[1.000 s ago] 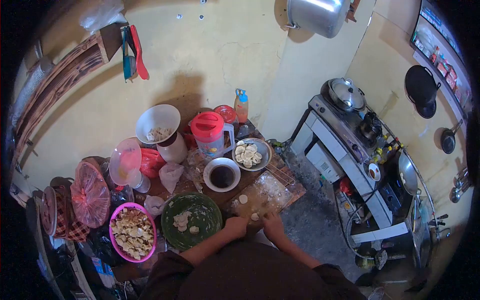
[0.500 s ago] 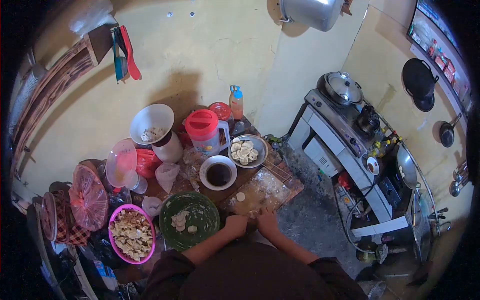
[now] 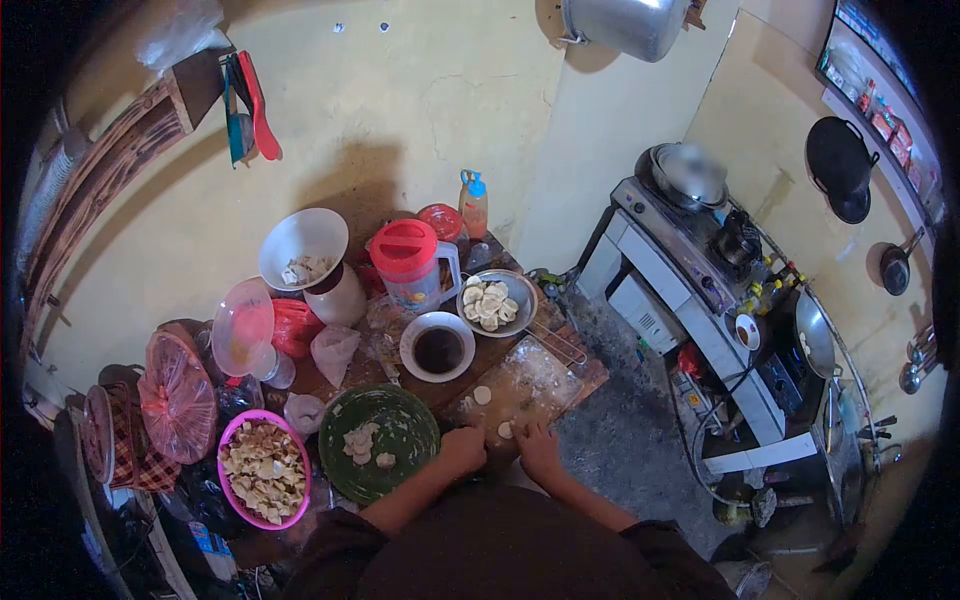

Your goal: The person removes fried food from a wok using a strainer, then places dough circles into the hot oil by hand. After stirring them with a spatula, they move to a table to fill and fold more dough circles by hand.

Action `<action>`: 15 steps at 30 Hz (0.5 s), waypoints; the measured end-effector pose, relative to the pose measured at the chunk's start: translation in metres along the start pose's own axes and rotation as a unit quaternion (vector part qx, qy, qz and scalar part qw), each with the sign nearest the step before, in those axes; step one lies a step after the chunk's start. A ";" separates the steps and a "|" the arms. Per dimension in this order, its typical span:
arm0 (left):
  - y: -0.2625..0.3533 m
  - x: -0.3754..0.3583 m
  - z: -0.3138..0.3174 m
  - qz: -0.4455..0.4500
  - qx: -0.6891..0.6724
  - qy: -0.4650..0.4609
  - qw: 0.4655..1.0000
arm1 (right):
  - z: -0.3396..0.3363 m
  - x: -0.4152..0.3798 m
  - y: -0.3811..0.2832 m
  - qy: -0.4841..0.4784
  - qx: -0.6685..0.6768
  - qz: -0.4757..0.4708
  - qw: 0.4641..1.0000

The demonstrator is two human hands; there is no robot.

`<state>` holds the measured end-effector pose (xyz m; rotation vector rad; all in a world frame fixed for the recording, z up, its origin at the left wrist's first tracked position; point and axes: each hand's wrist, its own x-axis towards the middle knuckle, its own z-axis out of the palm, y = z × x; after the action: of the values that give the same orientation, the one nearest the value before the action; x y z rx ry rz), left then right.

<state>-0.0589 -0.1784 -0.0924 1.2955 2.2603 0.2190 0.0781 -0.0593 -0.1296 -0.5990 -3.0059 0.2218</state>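
Low on the floured wooden board [image 3: 535, 390], my left hand [image 3: 464, 449] is closed, and what it may grip is too small to name. My right hand [image 3: 538, 447] rests at the board's near edge with its fingers apart. A small flat dough round [image 3: 505, 430] lies between the two hands, and a second round [image 3: 482, 395] is farther up the board. Left of my left hand, a green bowl [image 3: 380, 440] holds pale dough pieces. Beyond the board, a strainer [image 3: 497, 302] holds several pale folded pieces, beside a white bowl [image 3: 437, 346] of dark liquid.
A pink basket [image 3: 264, 468] of pale pieces stands at the left. A red-lidded jug [image 3: 410, 263], an orange bottle [image 3: 474, 205] and a large white bowl [image 3: 304, 248] stand at the back. The stove [image 3: 680, 245] with pots is at the right.
My hands have moved slightly apart. My right hand has shifted right, and the dough round that was beside its fingers now shows fully between the hands.
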 end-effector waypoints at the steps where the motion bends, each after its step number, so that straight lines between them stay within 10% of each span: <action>1: 0.000 0.001 0.003 0.001 0.000 -0.001 1.000 | -0.002 0.000 0.001 -0.012 -0.004 -0.014 1.000; 15: -0.006 0.011 0.014 0.005 -0.011 -0.114 0.993 | 0.009 -0.003 -0.010 0.016 -0.006 -0.053 0.998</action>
<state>-0.0609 -0.1737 -0.1109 1.2535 2.0545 0.0928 0.0762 -0.0708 -0.1367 -0.4377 -2.9986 0.1867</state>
